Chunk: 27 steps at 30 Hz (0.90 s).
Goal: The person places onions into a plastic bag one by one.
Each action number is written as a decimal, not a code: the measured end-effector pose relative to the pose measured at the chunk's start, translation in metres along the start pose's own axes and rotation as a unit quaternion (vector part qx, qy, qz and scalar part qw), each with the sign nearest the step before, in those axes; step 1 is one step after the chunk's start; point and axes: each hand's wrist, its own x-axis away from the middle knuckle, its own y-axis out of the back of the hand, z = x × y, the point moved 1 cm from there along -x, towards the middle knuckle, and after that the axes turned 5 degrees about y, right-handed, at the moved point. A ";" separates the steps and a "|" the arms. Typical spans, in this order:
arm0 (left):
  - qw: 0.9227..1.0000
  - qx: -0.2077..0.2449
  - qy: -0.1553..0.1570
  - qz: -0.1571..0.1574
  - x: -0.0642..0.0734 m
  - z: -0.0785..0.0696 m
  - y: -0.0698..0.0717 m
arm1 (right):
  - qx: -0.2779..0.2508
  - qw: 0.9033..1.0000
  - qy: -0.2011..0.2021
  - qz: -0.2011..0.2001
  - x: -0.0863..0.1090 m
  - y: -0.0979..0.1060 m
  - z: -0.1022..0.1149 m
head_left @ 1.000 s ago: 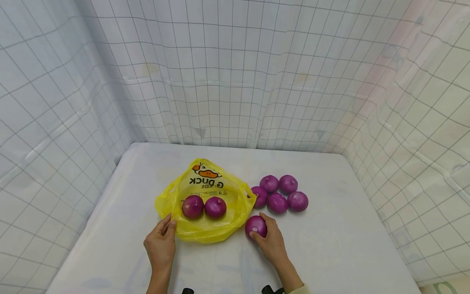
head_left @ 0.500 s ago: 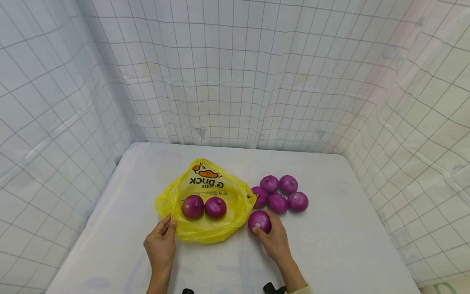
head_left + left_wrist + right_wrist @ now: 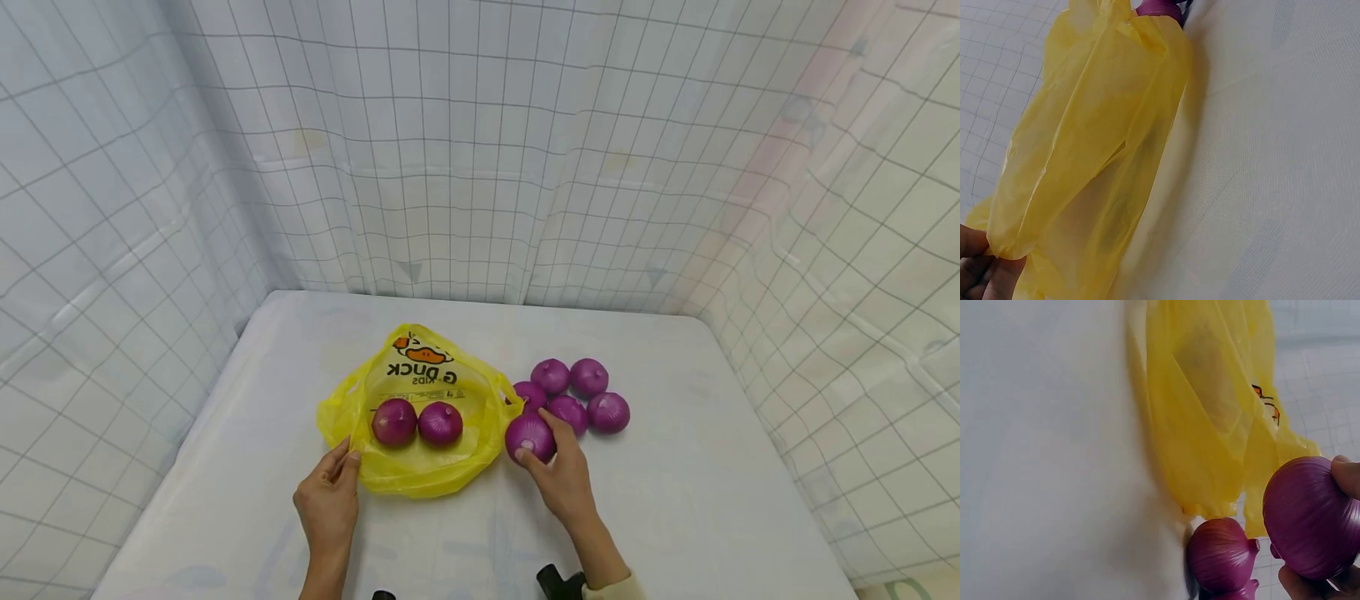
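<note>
My left hand [image 3: 328, 496] pinches the near left rim of a yellow plastic bag [image 3: 420, 483], and its fingers [image 3: 1007, 275] show at the lower left of the left wrist view. The bag's mouth gapes, with a red onion [image 3: 394, 422] and a second onion [image 3: 440, 424] side by side inside. Beside the bag's right edge, my right hand [image 3: 562, 479] grips another red onion [image 3: 529, 438] between thumb and fingers. That held onion [image 3: 1313, 519] is raised off the table in the right wrist view. Its far side partly covers the loose onions behind it.
Several more red onions [image 3: 588, 377] lie clustered on the white-covered table [image 3: 675, 500] right of the bag. A grid-patterned white curtain [image 3: 465, 167] encloses the back and sides. A black object [image 3: 555, 582] sits by the right wrist, another [image 3: 383, 595] at the bottom edge.
My right hand has lifted its onion and shifted it away from me and slightly right, closer to the other onions. The left hand and bag stay nearly still.
</note>
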 end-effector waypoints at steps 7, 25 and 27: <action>1.000 -0.007 -0.001 0.000 0.000 0.000 0.000 | -0.008 0.998 0.056 -0.004 -0.012 0.000 0.022; 1.000 0.007 0.023 0.007 0.000 -0.001 0.005 | -0.026 0.989 0.130 0.074 -0.039 -0.039 0.078; 1.000 0.007 0.025 0.008 0.000 -0.001 0.005 | -0.025 0.987 0.131 0.089 -0.042 -0.046 0.081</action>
